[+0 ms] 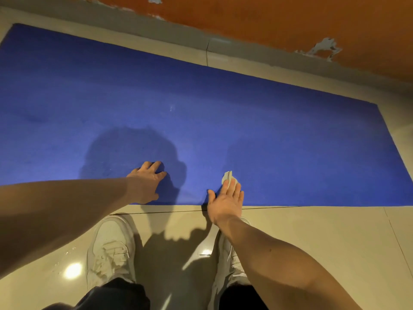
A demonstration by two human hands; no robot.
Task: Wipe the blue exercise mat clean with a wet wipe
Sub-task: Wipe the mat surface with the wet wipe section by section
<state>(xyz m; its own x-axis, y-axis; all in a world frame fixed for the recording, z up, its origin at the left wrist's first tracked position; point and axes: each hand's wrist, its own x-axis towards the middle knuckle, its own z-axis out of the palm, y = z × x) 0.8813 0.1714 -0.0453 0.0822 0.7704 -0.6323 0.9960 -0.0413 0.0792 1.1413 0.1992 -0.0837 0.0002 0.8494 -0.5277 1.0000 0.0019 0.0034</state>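
Head view — right grip (225, 199), fingers straight, pressed wet wipe (227, 176) onto near edge of blue mat (201, 97); mat ran long left-right, mostly beyond. Left grip (145, 182) rested splayed alongside, holding nothing.

Blue mat (223, 97), whitish wipe (227, 176), white shoes (111, 247), beige tile floor (324, 233), orange wall (268, 19) with grey patches.

Warm overhead light, wide-angle edge distortion
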